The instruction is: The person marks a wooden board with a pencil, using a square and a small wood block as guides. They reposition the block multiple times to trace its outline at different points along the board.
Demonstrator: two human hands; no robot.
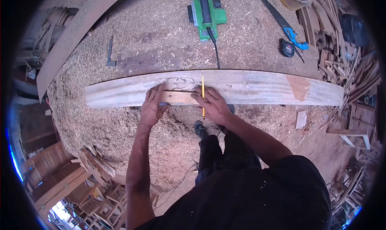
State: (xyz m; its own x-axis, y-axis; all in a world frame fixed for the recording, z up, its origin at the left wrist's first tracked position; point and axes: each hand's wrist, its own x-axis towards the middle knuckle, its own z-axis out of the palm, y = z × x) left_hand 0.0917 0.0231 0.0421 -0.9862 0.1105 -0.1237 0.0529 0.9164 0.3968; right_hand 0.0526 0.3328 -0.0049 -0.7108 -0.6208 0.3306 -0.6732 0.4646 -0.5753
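A long pale plank (pixel 257 86) lies crosswise in front of me, with dark cracks near its middle and a reddish patch toward its right end. A short wooden piece (pixel 179 97) rests along the plank's near edge. My left hand (pixel 151 108) grips the left end of this piece, fingers on top and thumb at the near side. At its right end, my right hand (pixel 216 106) presses with its fingertips. A yellow pencil (pixel 203 85) is tucked between the fingers of that hand, pointing away from me.
Beyond the plank, a green electric planer (pixel 207 16) with a cord, a try square (pixel 110 53), a blue-handled saw (pixel 290 33) and a tape measure (pixel 286 48) lie among wood shavings. Stacked wood scraps (pixel 331 49) line the right side. A long board (pixel 74 37) slants at the left.
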